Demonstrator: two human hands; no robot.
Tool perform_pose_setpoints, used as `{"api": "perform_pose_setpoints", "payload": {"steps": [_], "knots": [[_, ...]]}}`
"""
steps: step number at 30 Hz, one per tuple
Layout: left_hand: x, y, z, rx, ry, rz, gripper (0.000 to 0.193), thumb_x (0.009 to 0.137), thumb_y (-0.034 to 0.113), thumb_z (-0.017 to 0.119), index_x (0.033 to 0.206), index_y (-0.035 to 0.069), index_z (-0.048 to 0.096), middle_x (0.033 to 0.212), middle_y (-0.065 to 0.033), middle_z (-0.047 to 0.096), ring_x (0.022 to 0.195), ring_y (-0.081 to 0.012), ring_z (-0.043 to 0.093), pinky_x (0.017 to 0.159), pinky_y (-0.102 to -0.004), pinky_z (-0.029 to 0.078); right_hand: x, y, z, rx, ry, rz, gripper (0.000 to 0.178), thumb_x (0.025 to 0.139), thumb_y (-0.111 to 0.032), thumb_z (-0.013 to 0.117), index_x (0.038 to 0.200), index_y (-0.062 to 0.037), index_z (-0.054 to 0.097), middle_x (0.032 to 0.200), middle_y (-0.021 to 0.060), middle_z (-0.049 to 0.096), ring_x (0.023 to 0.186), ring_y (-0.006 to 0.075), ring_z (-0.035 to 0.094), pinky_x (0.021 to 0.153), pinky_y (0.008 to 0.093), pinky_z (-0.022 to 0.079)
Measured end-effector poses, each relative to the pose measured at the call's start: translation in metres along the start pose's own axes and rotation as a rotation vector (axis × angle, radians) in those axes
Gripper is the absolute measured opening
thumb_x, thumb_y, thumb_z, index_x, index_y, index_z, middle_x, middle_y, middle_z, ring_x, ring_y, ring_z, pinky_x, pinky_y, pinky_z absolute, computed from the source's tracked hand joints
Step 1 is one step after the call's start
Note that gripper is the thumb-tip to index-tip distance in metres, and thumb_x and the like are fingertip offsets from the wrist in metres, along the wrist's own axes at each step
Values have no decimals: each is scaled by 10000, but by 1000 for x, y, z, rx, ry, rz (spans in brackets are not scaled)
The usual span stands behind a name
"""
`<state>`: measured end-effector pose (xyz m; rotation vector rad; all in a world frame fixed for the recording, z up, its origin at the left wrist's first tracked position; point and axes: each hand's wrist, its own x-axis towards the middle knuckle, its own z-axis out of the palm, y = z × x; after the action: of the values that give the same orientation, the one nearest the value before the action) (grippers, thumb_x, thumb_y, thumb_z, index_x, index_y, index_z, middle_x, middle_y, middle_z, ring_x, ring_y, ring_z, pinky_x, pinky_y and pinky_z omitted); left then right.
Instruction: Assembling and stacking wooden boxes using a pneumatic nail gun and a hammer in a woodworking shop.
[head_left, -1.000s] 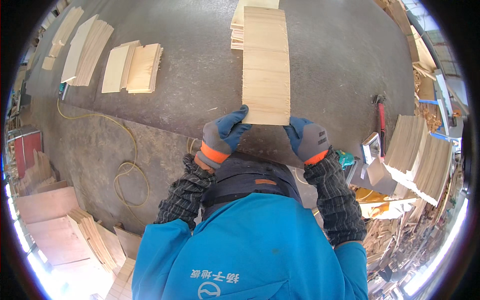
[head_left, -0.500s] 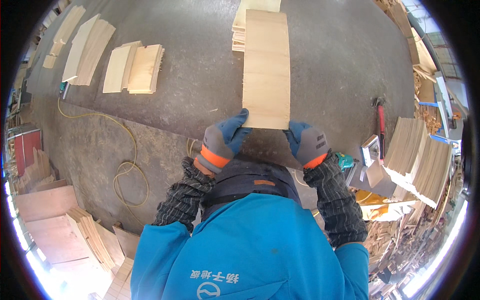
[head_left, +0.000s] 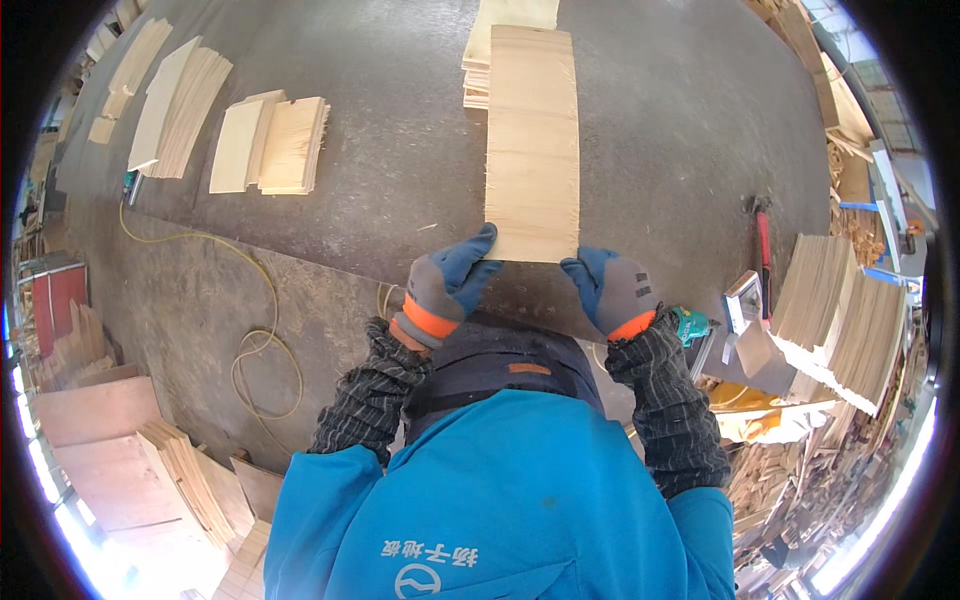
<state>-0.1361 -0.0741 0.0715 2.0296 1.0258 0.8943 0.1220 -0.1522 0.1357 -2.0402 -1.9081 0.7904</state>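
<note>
Presently, veneer strip [head_left: 531, 150] is clamped at near corners by left hand [head_left: 447, 288] and right hand [head_left: 610, 291], keeping it flat on the table [head_left: 380, 190].

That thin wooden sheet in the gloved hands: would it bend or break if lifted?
The wooden sheet looks very thin and long, so it would probably flex and feel light. Its near edge looks frayed, so it may split along the grain. Left hand and right hand grip its corners.
</note>
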Motion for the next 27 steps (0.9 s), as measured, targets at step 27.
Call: {"api": "perform_pose_setpoints", "payload": {"steps": [27], "knots": [[1, -7, -2, 87, 20, 167, 404, 880, 115, 858, 1256, 12, 753, 1095, -209, 794, 916, -333, 807, 780, -381, 637, 1, 7, 9, -79, -5, -25, 328, 1071, -343, 616, 1001, -38, 716, 917, 216, 726, 862, 432, 694, 744, 513, 547]]}}
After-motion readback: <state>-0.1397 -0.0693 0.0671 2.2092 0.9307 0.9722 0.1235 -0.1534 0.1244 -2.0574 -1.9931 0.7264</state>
